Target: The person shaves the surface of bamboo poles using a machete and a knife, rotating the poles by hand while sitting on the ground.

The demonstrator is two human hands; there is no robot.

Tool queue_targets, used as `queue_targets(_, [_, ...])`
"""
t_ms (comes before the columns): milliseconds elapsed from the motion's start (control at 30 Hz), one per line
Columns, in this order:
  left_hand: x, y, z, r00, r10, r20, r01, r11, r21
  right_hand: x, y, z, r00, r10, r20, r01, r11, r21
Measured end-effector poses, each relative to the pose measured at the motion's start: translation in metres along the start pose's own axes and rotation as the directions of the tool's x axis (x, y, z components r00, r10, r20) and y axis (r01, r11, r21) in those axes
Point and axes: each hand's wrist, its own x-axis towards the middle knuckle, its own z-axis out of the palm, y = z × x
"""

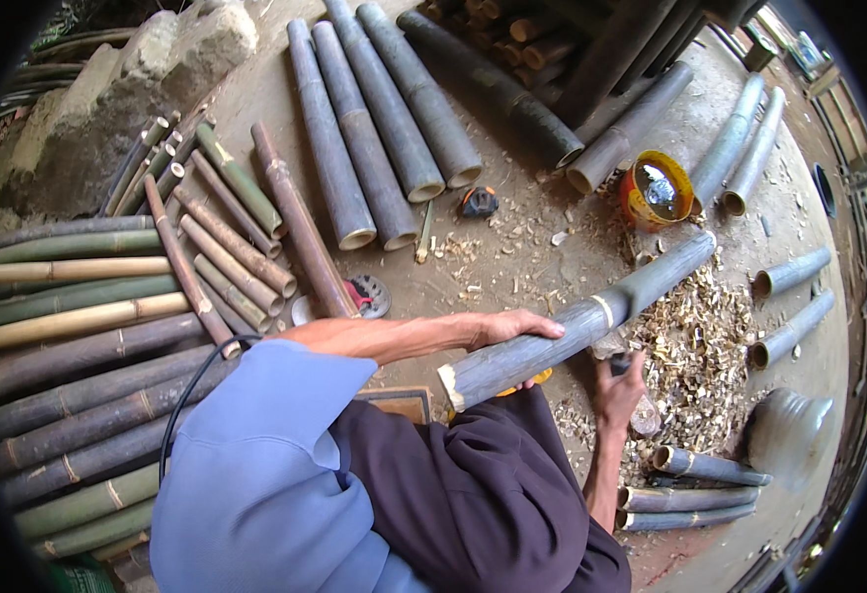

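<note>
A thick dark grey bamboo pole (pixel 562 336) lies slantwise across my lap, its pale cut end near me on the left and its far end up to the right. My left hand (pixel 514 328) grips it near that cut end, thumb on top and fingertips showing underneath. A pale ring marks the node at its middle. Just below the pole, my right hand (pixel 619 390) is closed around a black-handled tool (pixel 620 365); its working end cannot be made out. Clear plastic-like pieces (pixel 645 417) show beside that hand.
Pale wood shavings (pixel 700 366) are heaped right of the pole. A yellow bucket (pixel 657 190) of dark liquid stands beyond, near a tape measure (pixel 478 202). An angle grinder (pixel 366 296) lies left of it. Bamboo poles (pixel 344 138) lie ahead; more bamboo (pixel 87 371) is stacked left.
</note>
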Motion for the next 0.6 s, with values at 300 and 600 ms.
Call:
queue_targets(300, [-0.004,-0.006,0.000,0.999,-0.001,-0.033,0.000,1.000,-0.017,-0.002,-0.004,0.005,1.000,-0.002,-0.024,0.000,0.998,-0.070])
queue_targets(600, [-0.018,0.009,0.000,0.982,-0.128,-0.140,0.116,0.989,-0.090,-0.007,-0.017,0.001,0.995,-0.047,0.084,0.050,0.998,-0.040])
